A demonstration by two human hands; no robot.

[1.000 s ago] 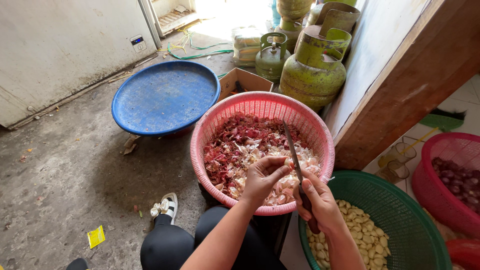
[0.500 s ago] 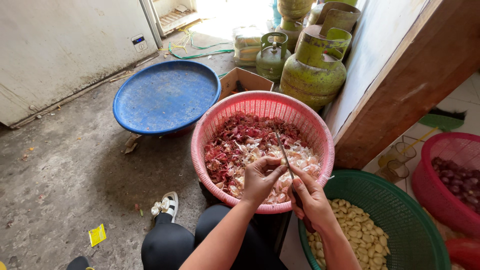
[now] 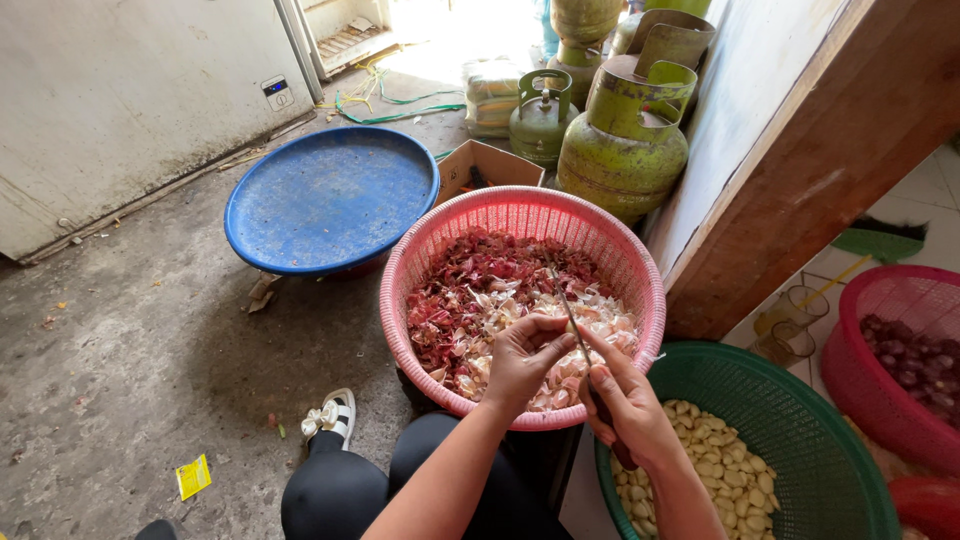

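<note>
Fingers of the left hand [image 3: 525, 362] pinch a small pale garlic clove [image 3: 566, 328] above the round pink mesh basket [image 3: 640, 268] of papery red and white skins, while the right hand [image 3: 628, 402] clasps a thin-bladed knife [image 3: 572, 318], its blade at the clove.

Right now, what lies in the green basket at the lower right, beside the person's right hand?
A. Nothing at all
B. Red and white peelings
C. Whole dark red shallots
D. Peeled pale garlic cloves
D. The green basket holds a heap of pale peeled cloves, just under the right hand with the knife; the red and white peelings lie in the pink basket instead.
</note>
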